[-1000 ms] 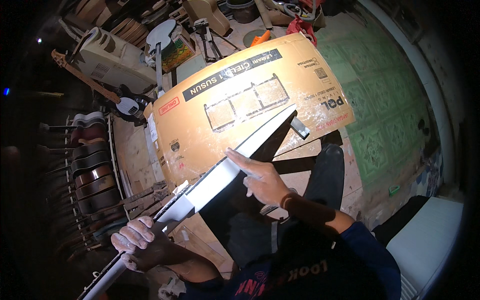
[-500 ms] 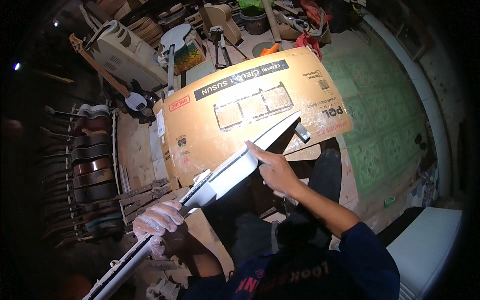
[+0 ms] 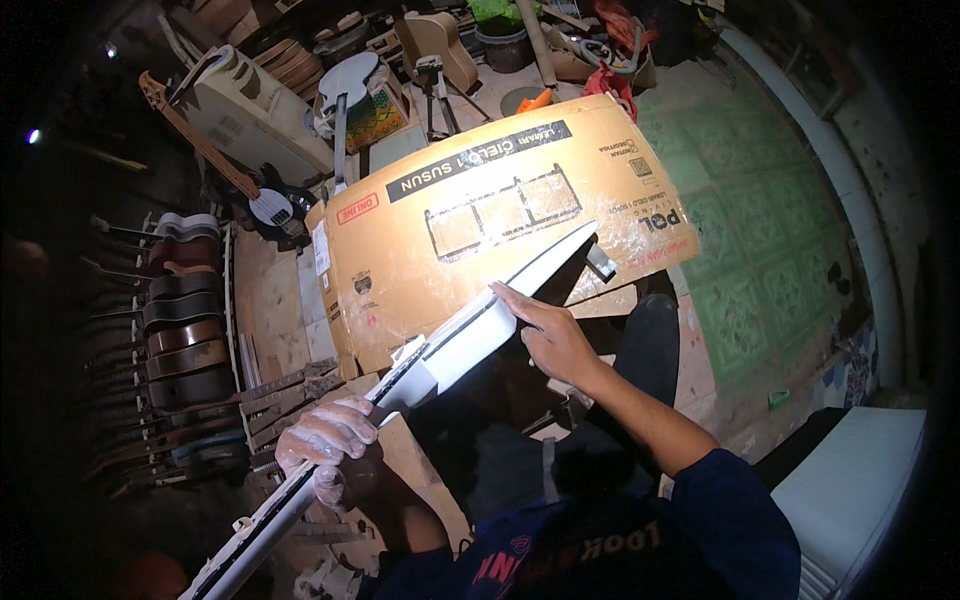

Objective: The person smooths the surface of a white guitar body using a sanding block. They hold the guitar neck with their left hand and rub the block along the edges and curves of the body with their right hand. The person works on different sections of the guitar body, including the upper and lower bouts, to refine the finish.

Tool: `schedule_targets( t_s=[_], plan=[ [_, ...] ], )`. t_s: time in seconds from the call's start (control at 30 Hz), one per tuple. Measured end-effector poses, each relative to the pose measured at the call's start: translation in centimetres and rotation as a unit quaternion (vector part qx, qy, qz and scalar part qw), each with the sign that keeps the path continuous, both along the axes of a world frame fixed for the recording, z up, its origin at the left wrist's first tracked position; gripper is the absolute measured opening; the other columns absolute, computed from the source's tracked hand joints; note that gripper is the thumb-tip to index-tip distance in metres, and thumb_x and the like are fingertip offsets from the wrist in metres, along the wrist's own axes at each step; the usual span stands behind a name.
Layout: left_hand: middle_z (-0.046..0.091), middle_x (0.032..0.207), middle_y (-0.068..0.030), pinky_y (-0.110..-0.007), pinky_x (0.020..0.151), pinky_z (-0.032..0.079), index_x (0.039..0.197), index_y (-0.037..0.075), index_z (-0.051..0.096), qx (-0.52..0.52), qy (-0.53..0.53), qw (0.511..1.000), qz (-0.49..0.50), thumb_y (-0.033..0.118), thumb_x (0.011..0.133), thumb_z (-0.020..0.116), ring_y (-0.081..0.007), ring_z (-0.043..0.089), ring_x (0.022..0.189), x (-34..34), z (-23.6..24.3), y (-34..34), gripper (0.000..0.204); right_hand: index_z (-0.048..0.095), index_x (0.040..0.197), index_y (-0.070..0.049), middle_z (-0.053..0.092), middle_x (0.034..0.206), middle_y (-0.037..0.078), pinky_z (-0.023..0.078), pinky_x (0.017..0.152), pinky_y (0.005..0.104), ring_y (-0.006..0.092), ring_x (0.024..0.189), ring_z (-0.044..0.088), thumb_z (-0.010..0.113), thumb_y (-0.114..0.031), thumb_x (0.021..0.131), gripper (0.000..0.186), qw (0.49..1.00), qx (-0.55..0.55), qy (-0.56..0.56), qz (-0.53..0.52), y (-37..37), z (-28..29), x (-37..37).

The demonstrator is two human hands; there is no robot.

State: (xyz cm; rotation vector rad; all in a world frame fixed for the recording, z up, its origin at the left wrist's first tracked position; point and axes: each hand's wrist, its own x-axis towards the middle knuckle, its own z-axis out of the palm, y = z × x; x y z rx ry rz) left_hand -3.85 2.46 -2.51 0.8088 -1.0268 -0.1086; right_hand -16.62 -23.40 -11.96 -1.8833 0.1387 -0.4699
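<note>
Head view: your left hand (image 3: pixel 328 440) is wrapping tight round the white guitar (image 3: pixel 478 345) at half seven; the guitar's running up toward 2 o'clock, overlapping the cardboard (image 3: pixel 395 322). Your right hand (image 3: pixel 552 338), near 4, is touching its edge; can't tell if it's pinching anything. Imo your powdery left grip is risking a slip or twist.

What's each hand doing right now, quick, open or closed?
Left hand: closed, holding the neck of the white guitar.
Right hand: touching the guitar's body; can't tell if it grips.
</note>
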Motion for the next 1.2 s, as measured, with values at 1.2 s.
schedule_targets(
  t_s=[1.2],
  plan=[
    [0.053, 0.066, -0.0091, -0.047, 0.071, 0.047, 0.082, 0.009, 0.05, 0.018, -0.032, 0.999, 0.038, 0.02, 0.088, 0.061, -0.0267, 0.057, 0.064, -1.4, 0.2, -0.7, 0.017, 0.047, 0.144, -0.012, 0.05, 0.142, 0.019, 0.055, 0.092, 0.0412, 0.0367, 0.114, 0.062, 0.049, 0.008, 0.081, 0.066, 0.992, -0.112, 0.028, -0.058, 2.0, 3.4, -1.7]
  ],
)
